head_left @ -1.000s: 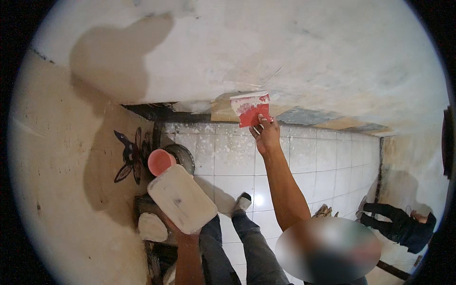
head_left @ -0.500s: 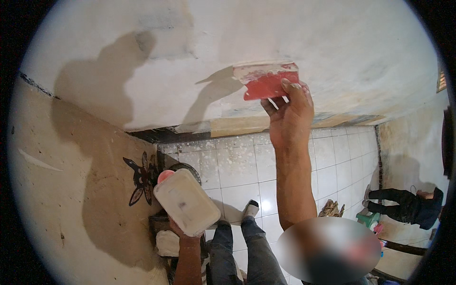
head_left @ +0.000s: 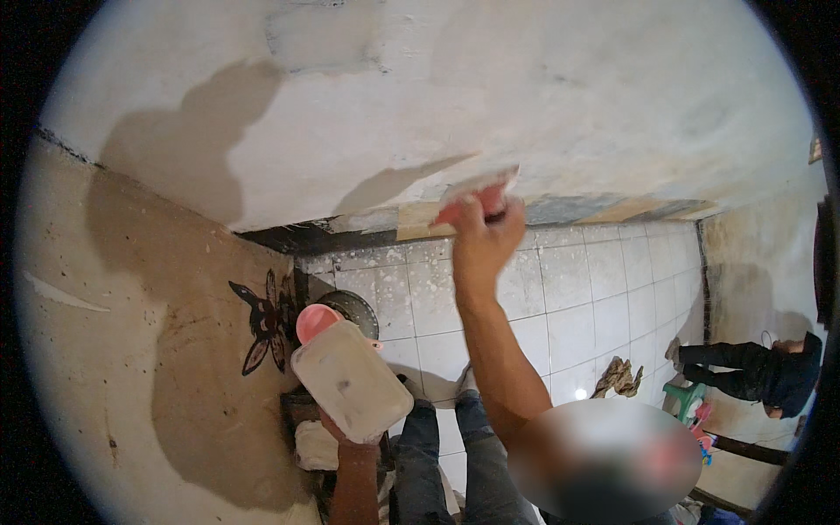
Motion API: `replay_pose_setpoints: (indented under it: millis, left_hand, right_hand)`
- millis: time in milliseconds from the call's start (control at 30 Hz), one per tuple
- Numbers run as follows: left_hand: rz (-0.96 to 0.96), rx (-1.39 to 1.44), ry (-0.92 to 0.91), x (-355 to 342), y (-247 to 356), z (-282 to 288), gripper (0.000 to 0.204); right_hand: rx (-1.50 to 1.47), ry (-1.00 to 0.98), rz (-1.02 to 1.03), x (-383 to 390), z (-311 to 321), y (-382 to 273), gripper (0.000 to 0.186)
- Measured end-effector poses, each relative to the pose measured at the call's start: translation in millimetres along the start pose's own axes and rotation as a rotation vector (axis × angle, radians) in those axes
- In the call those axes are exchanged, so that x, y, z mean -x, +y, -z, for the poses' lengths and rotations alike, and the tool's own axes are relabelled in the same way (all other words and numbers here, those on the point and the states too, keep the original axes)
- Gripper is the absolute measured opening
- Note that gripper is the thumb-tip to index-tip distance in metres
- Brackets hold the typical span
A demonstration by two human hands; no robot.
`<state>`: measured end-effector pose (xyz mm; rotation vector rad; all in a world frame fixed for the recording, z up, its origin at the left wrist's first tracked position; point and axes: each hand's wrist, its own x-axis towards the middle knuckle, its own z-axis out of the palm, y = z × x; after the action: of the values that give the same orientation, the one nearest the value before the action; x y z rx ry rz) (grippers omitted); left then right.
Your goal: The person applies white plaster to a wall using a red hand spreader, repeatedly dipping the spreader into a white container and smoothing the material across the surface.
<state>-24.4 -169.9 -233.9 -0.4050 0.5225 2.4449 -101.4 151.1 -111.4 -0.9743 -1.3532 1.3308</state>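
1. Your right hand (head_left: pixel 481 241) is clenched round the handle of a red trowel (head_left: pixel 477 197). The blade sits just above your knuckles, pressed flat against the plastered surface (head_left: pixel 525 105) overhead.
2. The blade's long axis runs left-low to right-high, roughly along the plaster's lower edge. A grey, bare-looking strip (head_left: pixel 560 208) lies just right of the hand, along that edge.
3. The right hand is by far the nearer one to the plaster. Your left hand (head_left: pixel 346 437) is well below and left of it, close to your body.
4. That left hand grips a whitish flat board (head_left: pixel 350 381) from beneath, fingers closed on its lower end; the board tilts, its long axis running from upper left to lower right.
5. A pink bowl-like thing (head_left: pixel 315 322) shows just beyond the board's upper end; you cannot tell whether it touches.
6. Below both hands lie your legs (head_left: pixel 455 455) and the white tiled floor (head_left: pixel 577 297).
7. Far right of the right hand, another person (head_left: pixel 761 372) in dark clothes is low by the wall.
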Motion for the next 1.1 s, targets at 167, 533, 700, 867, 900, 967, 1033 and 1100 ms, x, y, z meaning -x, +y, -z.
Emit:
replay_pose_setpoints:
  millis: [167,533,700,867,900,967,1033,1100]
  left_hand:
    - [0.046,0.151,0.021,12,11,23,0.073]
    - [-0.072,-0.034,0.151,37,10,24,0.072]
    - [-0.068,-0.035,0.115,38,9,38,0.076]
    - [-0.092,-0.094,0.076,38,9,51,0.080]
    - [-0.084,-0.081,0.074,38,10,54,0.080]
    - [-0.019,0.076,0.089,36,11,57,0.087]
    - [-0.011,0.039,0.051,36,11,56,0.086]
    - [-0.026,-0.002,0.074,39,11,51,0.080]
  right_hand:
    - [0.427,-0.155,0.456,0,-138,-16,0.025]
    - [-0.544,-0.136,-0.423,46,-39,56,0.014]
    - [-0.803,-0.023,-0.582,-2,-34,54,0.011]
    - [-0.919,-0.163,-0.321,-27,-46,-5,0.012]
    - [-0.907,-0.116,-0.295,-30,-48,-22,0.010]
    - [-0.924,-0.133,-0.195,-32,-52,-54,0.010]
    - [-0.920,-0.121,-0.092,-31,-55,-79,0.012]
    - [-0.891,-0.118,-0.077,-22,-54,-92,0.014]
